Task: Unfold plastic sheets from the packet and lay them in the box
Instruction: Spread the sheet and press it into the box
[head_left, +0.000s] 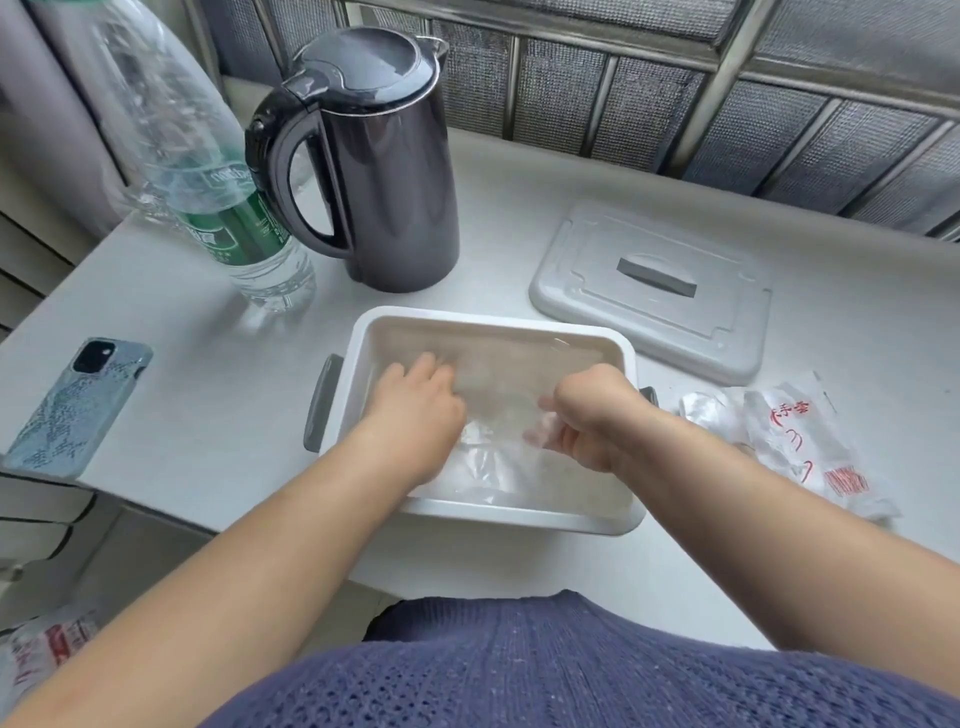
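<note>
the clear plastic sheet (485, 465) lies in the white box (488, 318), under both hands. the left hand (415, 410) presses on it, fingers close together; the right hand (587, 415) pinches it with curled fingers.

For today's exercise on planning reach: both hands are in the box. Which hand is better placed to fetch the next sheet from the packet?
Probably the right hand: the packet lies just right of the box, on that hand's side. The left hand would have to cross the box to reach it.
</note>
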